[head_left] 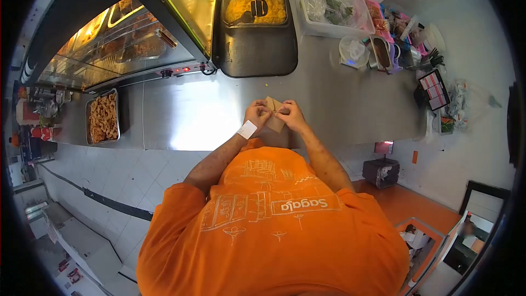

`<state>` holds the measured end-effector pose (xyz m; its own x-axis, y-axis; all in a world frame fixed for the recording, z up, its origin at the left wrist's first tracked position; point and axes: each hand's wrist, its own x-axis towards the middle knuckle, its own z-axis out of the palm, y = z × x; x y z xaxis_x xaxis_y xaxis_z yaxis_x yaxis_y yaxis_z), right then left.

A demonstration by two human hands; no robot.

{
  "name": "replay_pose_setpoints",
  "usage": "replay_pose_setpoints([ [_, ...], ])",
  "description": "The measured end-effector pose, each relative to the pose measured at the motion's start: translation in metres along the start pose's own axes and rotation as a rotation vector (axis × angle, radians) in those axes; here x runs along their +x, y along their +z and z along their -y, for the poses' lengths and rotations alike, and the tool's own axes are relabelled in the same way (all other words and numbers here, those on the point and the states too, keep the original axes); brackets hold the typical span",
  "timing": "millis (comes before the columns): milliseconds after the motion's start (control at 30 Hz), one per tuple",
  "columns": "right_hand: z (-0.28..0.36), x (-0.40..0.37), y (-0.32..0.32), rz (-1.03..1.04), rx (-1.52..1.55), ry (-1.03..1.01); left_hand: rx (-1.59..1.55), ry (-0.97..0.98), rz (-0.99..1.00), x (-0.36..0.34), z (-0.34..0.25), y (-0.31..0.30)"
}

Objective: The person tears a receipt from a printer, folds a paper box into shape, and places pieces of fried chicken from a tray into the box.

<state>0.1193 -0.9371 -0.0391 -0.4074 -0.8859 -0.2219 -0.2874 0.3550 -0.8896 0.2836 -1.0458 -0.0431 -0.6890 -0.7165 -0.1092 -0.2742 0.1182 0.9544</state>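
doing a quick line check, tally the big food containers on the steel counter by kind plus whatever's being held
tray of fried strips: 1
pan of yellow rice: 1
clear tub with bagged greens: 1
brown paper bag, pinched by left hand and right hand: 1
total: 4

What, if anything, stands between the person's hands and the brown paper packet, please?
Nothing visible does: the left hand and the right hand both hold the brown paper packet directly, fingers on it, above the steel counter.
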Motion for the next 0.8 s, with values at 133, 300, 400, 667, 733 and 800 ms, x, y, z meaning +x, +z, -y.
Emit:
replay_pose_setpoints([
  [133,-0.012,0.005,0.008,-0.037,-0.007,-0.017,-0.015,-0.022,0.033,0.003,-0.001,-0.003],
  [300,-0.016,0.009,0.001,0.041,0.047,-0.017,0.095,-0.014,0.096,0.012,0.009,-0.002],
  [400,-0.019,0.012,-0.005,0.097,0.119,0.024,0.302,0.19,0.193,0.018,-0.011,-0.009],
  [667,-0.019,0.03,0.017,-0.04,0.105,-0.06,0.372,0.365,0.054,-0.001,-0.008,-0.002],
  [733,-0.017,0.028,0.018,-0.072,0.086,-0.038,0.405,0.344,0.052,-0.007,-0.013,0.0],
  [800,-0.015,0.024,0.013,-0.062,0.046,-0.031,0.43,0.359,0.025,-0.006,-0.02,0.0],
])
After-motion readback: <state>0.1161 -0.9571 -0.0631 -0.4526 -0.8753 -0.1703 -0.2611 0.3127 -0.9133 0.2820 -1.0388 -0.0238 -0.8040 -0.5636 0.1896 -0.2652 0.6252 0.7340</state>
